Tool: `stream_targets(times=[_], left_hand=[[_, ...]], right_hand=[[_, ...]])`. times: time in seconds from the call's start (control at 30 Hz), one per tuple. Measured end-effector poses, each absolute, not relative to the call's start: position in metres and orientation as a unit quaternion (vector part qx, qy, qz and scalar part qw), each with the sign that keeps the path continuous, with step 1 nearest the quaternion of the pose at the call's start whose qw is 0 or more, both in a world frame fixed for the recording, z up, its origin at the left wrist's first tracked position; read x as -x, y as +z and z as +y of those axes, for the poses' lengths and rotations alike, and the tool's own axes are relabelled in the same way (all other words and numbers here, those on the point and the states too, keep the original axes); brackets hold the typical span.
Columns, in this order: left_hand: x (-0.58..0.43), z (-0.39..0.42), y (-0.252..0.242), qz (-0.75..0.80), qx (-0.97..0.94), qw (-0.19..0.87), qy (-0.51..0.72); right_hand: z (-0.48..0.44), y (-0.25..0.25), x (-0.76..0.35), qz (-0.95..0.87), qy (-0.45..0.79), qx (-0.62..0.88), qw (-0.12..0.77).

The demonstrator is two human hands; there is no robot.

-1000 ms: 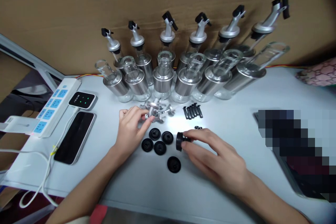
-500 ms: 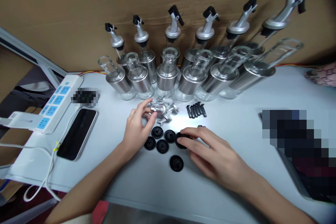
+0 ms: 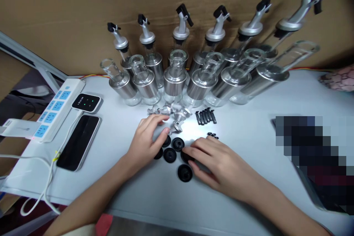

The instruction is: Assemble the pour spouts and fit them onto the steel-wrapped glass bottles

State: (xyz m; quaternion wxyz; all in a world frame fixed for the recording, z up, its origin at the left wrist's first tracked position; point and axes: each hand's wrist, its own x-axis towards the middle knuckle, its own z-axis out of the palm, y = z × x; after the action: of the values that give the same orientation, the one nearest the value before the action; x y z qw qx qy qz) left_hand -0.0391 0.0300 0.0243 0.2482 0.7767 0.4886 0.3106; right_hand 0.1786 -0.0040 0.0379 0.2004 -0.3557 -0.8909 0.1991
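Observation:
My left hand (image 3: 146, 138) is open, its fingers curved and apart with nothing between them. It hovers by a loose pile of silver pourer spouts (image 3: 181, 113) and partly covers two black round stoppers. My right hand (image 3: 221, 164) has fingertips and thumb around one black round stopper (image 3: 186, 156), which is mostly hidden by them. Close by on the table lie more of these discs: one stopper (image 3: 169, 155), another stopper (image 3: 178, 143), and a nearer stopper (image 3: 185, 173). Several black levers (image 3: 205, 116) lie in a row beyond my right hand, with small black parts (image 3: 212, 135) just past its knuckles.
A front row of open glass bottles with steel sleeves (image 3: 175, 81) stands behind the parts. Behind them are bottles with spouts fitted (image 3: 181, 34). At left lie a power strip (image 3: 52, 108), a phone (image 3: 80, 143), a small device (image 3: 87, 103) and white cables (image 3: 51, 173).
My left hand has let go of a silver spout, which now lies in the pile, and moved slightly down. My right hand has shifted the black stopper slightly down and left.

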Motion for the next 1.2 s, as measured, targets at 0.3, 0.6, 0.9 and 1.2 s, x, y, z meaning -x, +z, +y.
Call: stream_targets(times=[0.3,0.6,0.9,1.2], left_hand=[[0.038,0.028,0.029,0.388,-0.868,0.234,0.201],[0.041,0.031,0.025,0.379,-0.886,0.237,0.122],[0.047,0.036,0.031,0.427,-0.877,0.188,0.11],[0.047,0.033,0.033,0.462,-0.845,0.196,0.184]], right_hand=[[-0.006,0.03,-0.18,-0.893,0.194,0.365,0.178],[-0.004,0.031,-0.179,-0.896,0.19,0.365,0.169],[-0.004,0.033,-0.181,-0.895,0.196,0.362,0.173],[-0.008,0.042,-0.183,-0.778,0.327,0.464,0.27]])
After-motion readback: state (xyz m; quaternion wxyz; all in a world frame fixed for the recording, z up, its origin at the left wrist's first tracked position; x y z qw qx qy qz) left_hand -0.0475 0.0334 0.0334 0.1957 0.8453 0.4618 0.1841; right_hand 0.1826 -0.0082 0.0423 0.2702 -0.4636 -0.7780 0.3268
